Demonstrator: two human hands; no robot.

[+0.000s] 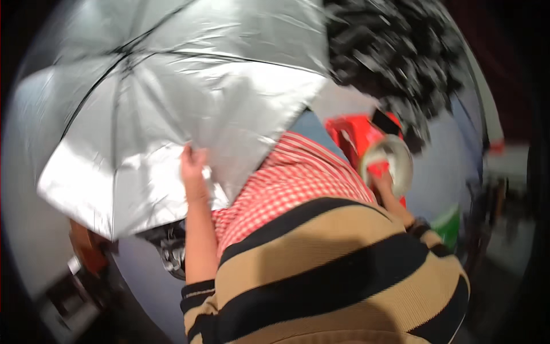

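An opened umbrella [269,86] with silver lining and thin black ribs spreads over the upper left. My left hand [195,164] is at its lower panel, fingers curled and pinching the silver fabric near the edge. To the right, my right hand [385,182] is blurred, its fingers closed at the inner rim of a white ring-shaped roll [404,166]. A small red patch shows by those fingertips; I cannot make out what it is. The roll is in front of a shiny red bag [358,135], which it partly hides.
A heap of glossy black material [395,51] fills the upper right, on a pale blue-grey surface [435,155]. Red-and-white checked cloth [298,166] covers my lap. A green item [448,226] lies near my right sleeve. Brown furniture [89,249] stands at lower left.
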